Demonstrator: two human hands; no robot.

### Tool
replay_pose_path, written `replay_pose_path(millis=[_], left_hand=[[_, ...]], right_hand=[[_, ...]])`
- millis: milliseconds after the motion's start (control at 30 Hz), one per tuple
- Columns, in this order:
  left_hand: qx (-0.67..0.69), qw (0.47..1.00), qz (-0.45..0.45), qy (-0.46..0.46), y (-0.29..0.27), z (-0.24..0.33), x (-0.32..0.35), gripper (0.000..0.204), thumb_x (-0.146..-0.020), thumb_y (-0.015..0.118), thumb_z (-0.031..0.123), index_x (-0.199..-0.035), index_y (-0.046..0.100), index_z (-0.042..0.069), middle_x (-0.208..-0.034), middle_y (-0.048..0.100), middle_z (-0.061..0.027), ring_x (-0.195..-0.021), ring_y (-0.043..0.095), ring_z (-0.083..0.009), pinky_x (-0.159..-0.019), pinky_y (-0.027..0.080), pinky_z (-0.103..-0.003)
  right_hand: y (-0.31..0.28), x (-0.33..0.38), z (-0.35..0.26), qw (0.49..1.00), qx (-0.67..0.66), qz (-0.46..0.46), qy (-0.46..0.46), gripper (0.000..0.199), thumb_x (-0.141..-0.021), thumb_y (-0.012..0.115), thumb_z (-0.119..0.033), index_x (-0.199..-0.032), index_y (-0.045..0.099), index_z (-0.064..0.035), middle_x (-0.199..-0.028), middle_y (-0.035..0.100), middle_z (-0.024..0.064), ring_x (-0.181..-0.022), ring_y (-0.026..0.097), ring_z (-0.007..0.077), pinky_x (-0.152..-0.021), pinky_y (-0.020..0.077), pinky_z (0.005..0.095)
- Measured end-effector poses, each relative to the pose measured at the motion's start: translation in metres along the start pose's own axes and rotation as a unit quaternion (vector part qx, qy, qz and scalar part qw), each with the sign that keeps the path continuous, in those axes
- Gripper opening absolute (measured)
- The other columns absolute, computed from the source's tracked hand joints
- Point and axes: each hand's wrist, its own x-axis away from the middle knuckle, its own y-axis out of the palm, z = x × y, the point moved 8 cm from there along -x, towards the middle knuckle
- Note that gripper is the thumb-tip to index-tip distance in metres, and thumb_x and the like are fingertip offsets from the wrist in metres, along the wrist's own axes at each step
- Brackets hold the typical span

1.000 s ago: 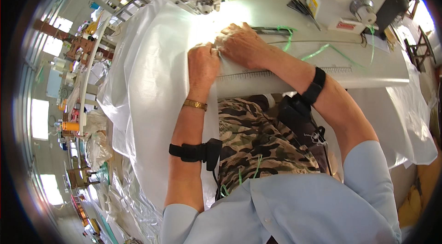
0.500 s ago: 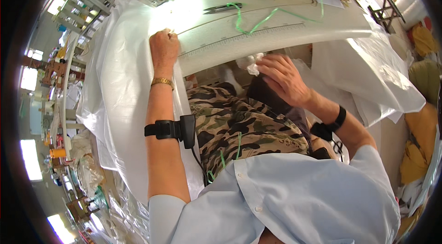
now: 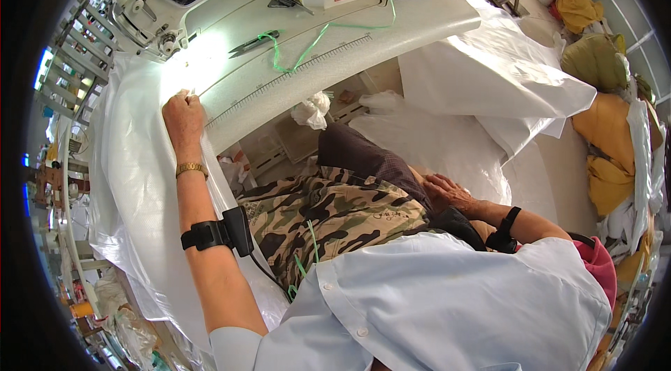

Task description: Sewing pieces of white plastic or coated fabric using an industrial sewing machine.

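Note:
My left hand (image 3: 184, 119) is closed on the edge of a white plastic sheet (image 3: 133, 182), at the left end of the sewing machine bed (image 3: 307, 67). Just beyond its knuckles the lit needle area of the sewing machine (image 3: 166, 42) glares, so the needle itself is washed out. The sheet hangs down along my left forearm. My right hand (image 3: 449, 194) lies back by my right leg, its fingers stretched out and nothing visible in them. Camouflage cloth (image 3: 335, 210) covers my lap.
Dark thread snips (image 3: 251, 44), a green strip (image 3: 318, 42) and a small bunch of dark tools (image 3: 286, 2) lie on the bed. Crumpled white plastic (image 3: 312, 111) hangs under its front edge. More white sheeting (image 3: 489, 77) drapes off the right end; yellow bundles (image 3: 608, 133) stand beyond.
My right hand has drawn back from beside the crumpled plastic under the machine bed to my right leg. The left hand keeps its grip on the sheet. The whole view has shifted.

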Motion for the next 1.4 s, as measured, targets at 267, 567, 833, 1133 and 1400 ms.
replay_pose_path(millis=[267,567,833,1133,1400], left_hand=[[0.003,1.0,-0.002,0.029,0.004,0.001,-0.001,0.029,-0.083,0.053,0.012,-0.095,0.069,-0.01,-0.089,0.067,-0.0293,-0.083,0.068,-0.0389,-0.081,0.052,-0.042],[-0.051,0.998,-0.017,0.023,0.015,-0.009,-0.006,0.029,-0.087,0.054,0.015,-0.102,0.071,-0.005,-0.099,0.069,-0.0239,-0.091,0.069,-0.0336,-0.088,0.053,-0.038],[-0.063,0.997,-0.044,0.007,0.013,-0.009,-0.005,0.032,-0.086,0.052,0.017,-0.103,0.07,-0.004,-0.098,0.069,-0.0237,-0.091,0.068,-0.0358,-0.088,0.052,-0.04],[-0.092,0.993,-0.072,-0.016,-0.006,-0.012,0.004,0.034,-0.087,0.053,0.02,-0.11,0.068,0.0,-0.094,0.07,-0.0201,-0.084,0.068,-0.0326,-0.08,0.052,-0.036],[-0.075,0.996,-0.043,-0.028,-0.016,-0.008,0.032,0.028,-0.083,0.052,0.012,-0.098,0.071,-0.002,-0.091,0.069,-0.0205,-0.083,0.068,-0.0337,-0.08,0.052,-0.041]], right_hand=[[0.02,0.032,0.011,0.997,0.024,-0.047,0.058,0.09,-0.082,0.064,-0.046,-0.153,0.018,-0.0147,-0.159,0.013,0.0123,-0.146,0.012,0.0389,-0.115,0.0206,0.0572],[0.029,0.051,-0.012,0.984,0.084,0.064,0.143,0.073,-0.088,0.053,-0.041,-0.15,0.027,-0.0102,-0.155,0.023,0.0177,-0.145,0.019,0.0381,-0.116,0.0182,0.0533],[0.055,0.015,-0.003,0.972,0.223,0.072,0.005,0.072,-0.086,0.051,-0.04,-0.145,0.035,-0.0026,-0.159,0.018,0.0163,-0.148,0.012,0.033,-0.117,0.0133,0.055],[0.068,0.027,0.002,0.992,-0.072,0.089,-0.054,0.069,-0.083,0.049,-0.042,-0.142,0.042,-0.0068,-0.15,0.035,0.019,-0.145,0.021,0.0358,-0.117,0.0104,0.0586],[0.063,0.029,-0.012,0.97,0.195,0.086,-0.12,0.06,-0.084,0.05,-0.039,-0.137,0.048,-0.0101,-0.145,0.042,0.016,-0.14,0.03,0.0362,-0.114,0.0139,0.0599]])
